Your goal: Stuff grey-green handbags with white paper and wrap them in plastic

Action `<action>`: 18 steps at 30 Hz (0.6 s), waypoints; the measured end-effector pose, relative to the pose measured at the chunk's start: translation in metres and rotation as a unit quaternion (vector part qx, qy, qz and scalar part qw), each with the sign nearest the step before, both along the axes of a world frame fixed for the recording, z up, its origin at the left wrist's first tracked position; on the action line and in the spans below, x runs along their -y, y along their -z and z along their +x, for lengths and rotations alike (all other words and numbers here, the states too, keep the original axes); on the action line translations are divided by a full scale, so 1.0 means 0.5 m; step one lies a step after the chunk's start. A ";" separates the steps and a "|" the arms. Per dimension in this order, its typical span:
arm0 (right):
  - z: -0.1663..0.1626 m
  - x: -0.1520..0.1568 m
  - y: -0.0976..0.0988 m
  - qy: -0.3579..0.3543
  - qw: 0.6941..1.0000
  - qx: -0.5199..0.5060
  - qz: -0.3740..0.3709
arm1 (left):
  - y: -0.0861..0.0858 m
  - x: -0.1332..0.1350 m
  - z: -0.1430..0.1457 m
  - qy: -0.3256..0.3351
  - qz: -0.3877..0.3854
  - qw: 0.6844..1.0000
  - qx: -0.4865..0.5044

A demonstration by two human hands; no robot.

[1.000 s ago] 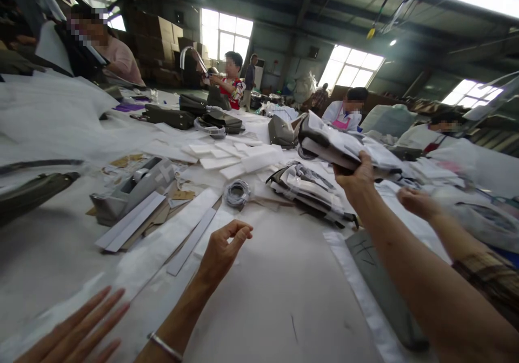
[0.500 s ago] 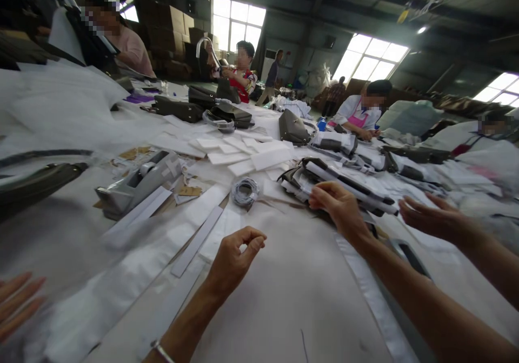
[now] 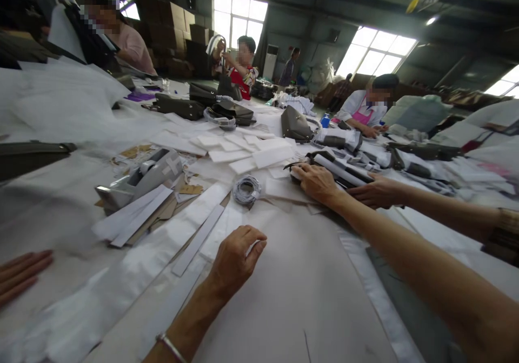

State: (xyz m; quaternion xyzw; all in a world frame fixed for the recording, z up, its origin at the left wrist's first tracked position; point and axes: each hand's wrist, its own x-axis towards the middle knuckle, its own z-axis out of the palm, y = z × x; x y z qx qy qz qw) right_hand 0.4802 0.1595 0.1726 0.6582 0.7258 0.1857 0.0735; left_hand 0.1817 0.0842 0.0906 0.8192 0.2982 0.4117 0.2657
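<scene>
Pressing that stack of bag pieces (image 3: 344,171) down looks like a flat-hand job to me. The right hand (image 3: 318,182) lies on its near end, palm down and fingers spread wide, not clamped round anything. The stack sits on the desk (image 3: 284,298) just past the coil of cord (image 3: 245,190). A co-worker's hand (image 3: 375,192) rests on it just beside the right hand. So I'd spread the weight evenly and mind those fingers rather than tug sideways; the layers look slippery and could fan out.

The left hand (image 3: 237,260) rests nearer on the desk, grip narrow, thumb against the fingertips at the edge of a white sheet (image 3: 225,228). Can't tell if it actually pinches the paper. I'd use it as an anchor there.

Long white strips (image 3: 198,239) and a tape dispenser (image 3: 140,179) lie off to the left, well apart.
</scene>
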 end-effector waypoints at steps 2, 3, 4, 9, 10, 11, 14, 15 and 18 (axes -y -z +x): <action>0.029 0.008 -0.025 0.036 0.999 0.003 0.013 | 0.001 -0.002 -0.001 0.000 0.013 1.000 -0.007; 0.050 0.012 -0.037 0.048 0.999 0.007 0.019 | 0.000 -0.004 -0.001 -0.001 0.018 1.000 -0.010; 0.073 0.019 -0.047 0.057 0.998 0.012 0.021 | -0.001 -0.004 -0.002 -0.001 0.022 1.000 -0.013; 0.214 0.098 -0.045 0.090 0.994 0.053 -0.018 | -0.005 -0.006 -0.004 0.002 0.043 0.999 -0.022; 0.237 0.120 -0.034 0.101 0.992 0.058 -0.043 | -0.004 -0.005 -0.003 0.004 0.046 0.999 -0.024; 0.256 0.141 -0.020 0.114 0.989 0.060 -0.066 | -0.004 -0.004 -0.002 0.006 0.049 0.998 -0.028; 0.282 0.186 0.024 0.123 0.988 0.045 -0.087 | 0.001 -0.001 0.002 0.015 0.056 0.998 -0.035; 0.280 0.191 0.038 0.111 0.990 0.037 -0.078 | 0.003 -0.001 0.003 0.018 0.058 0.997 -0.037; 0.249 0.172 0.067 0.064 0.996 0.009 -0.061 | 0.008 0.001 0.006 0.027 0.063 0.997 -0.041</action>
